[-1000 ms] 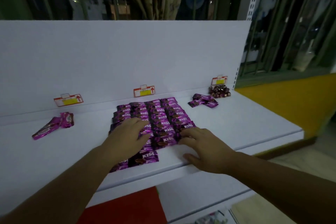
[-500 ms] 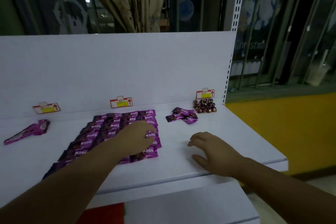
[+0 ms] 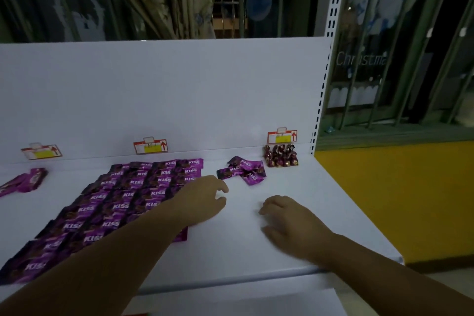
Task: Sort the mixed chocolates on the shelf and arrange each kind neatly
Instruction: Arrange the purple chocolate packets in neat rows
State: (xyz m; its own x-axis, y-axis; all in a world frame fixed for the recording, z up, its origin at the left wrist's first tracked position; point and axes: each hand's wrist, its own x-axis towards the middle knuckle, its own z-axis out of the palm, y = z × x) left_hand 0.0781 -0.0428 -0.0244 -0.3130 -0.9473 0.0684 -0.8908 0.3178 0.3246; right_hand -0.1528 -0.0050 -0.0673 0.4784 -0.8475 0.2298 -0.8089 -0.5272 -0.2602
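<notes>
Looks like the step in hand is pulling the stray packets into the big block. The white shelf [image 3: 341, 215] has plenty of bare room toward its right front corner, so I'd slide the strays flat instead of lifting them, one at a time, logo up, and butt each against the block's right edge so the columns stay straight. Careful not to drag a wrist over rows that are already laid.

The left hand [image 3: 202, 200] reaches out just short of the strays, fingers loosely curled, nothing in it. The right hand [image 3: 289, 218] rests on the shelf near the front edge, also loosely curled and empty.

The block of purple KISS packets [image 3: 123, 202] fills the shelf's middle, back wall to front edge, in overlapping rows. The loose KISS packets [image 3: 243, 170] are a small crisscrossed heap near the back, right of the block. The dark red twist-wrapped chocolates [image 3: 280, 156] are bunched in the back right corner.
</notes>
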